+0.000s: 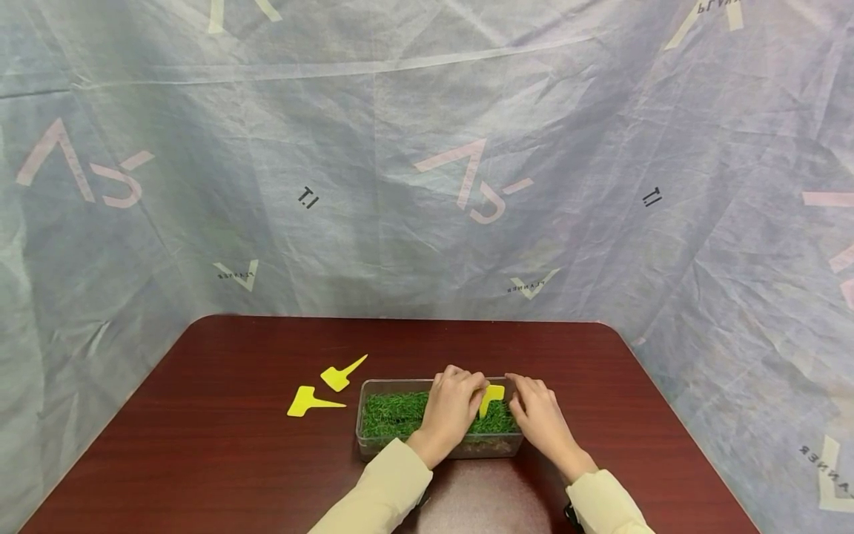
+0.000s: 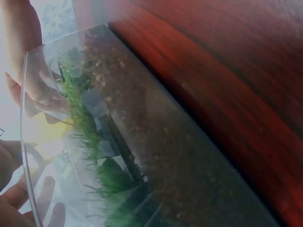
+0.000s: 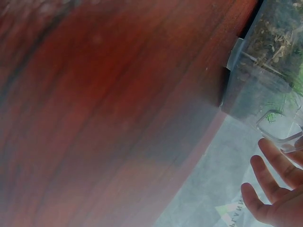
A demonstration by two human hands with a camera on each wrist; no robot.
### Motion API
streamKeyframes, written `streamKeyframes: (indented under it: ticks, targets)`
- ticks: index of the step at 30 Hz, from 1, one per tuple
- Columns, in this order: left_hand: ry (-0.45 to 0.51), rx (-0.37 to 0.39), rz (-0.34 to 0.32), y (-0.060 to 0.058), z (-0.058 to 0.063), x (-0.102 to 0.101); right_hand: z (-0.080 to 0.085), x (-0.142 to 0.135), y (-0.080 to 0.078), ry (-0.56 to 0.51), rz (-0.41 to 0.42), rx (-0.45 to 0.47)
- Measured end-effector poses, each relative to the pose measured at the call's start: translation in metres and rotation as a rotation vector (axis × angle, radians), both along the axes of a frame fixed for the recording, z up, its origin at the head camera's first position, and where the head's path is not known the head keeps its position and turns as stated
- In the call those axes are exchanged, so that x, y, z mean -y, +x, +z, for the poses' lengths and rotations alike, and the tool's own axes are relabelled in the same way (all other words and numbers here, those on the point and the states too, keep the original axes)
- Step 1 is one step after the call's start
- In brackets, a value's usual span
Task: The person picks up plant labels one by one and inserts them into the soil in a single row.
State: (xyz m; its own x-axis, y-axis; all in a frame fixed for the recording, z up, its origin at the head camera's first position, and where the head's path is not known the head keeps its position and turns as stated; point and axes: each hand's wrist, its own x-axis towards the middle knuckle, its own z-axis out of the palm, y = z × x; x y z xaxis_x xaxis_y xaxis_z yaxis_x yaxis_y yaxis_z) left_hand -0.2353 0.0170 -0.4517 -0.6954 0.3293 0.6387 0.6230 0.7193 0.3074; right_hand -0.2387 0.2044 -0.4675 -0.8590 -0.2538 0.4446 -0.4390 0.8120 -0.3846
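Yellow tag (image 1: 494,393) between left grip (image 1: 451,404) and right grip (image 1: 539,413)

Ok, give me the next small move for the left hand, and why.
I'd probably have the left hand ease the yellow tag it seems to pinch gently down into the grass: part of the tag's stem shows above the grass, and the right hand is at the right end of the clear box, perhaps able to steady it.
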Motion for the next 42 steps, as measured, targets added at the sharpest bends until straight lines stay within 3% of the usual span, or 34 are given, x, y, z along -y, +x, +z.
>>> streamKeyframes:
  ticks: [12,20,42]
  targets:
    - [-0.025,0.058,-0.030,0.003,-0.004,0.006,0.000,0.000,0.001,-0.005,-0.006,0.007]
    - [-0.088,0.039,-0.006,0.002,-0.003,0.009,0.001,0.000,0.001,-0.004,-0.007,0.014]
    - [-0.088,-0.010,-0.003,0.001,-0.004,0.012,0.000,0.000,0.001,-0.006,-0.008,0.023]
